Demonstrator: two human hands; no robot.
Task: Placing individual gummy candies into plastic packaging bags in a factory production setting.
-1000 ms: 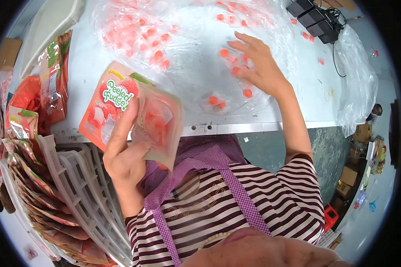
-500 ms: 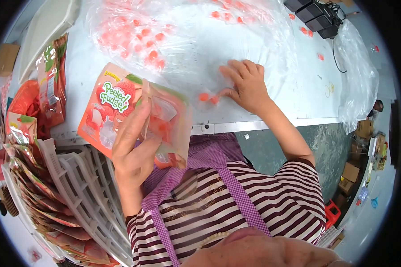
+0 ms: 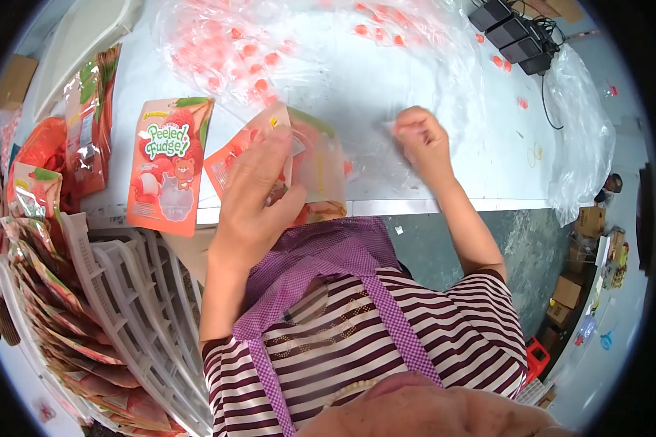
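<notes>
My left hand grips an orange stand-up pouch with a clear window, held tilted over the table's front edge. A second orange pouch lies flat on the table just left of that hand, overhanging the edge. My right hand rests on the white table to the right of the held pouch, fingers curled into a fist around small clear-wrapped candies. Many red wrapped candies lie spread on a clear plastic sheet farther back.
A white plastic crate stands at my lower left, with a fanned stack of filled pouches beside it. Black power adapters sit at the back right. A clear bag hangs off the table's right end. Cardboard boxes are on the floor.
My left hand let one pouch down onto the table and moved right with the other. My right hand pulled back toward the front edge and closed into a fist.
</notes>
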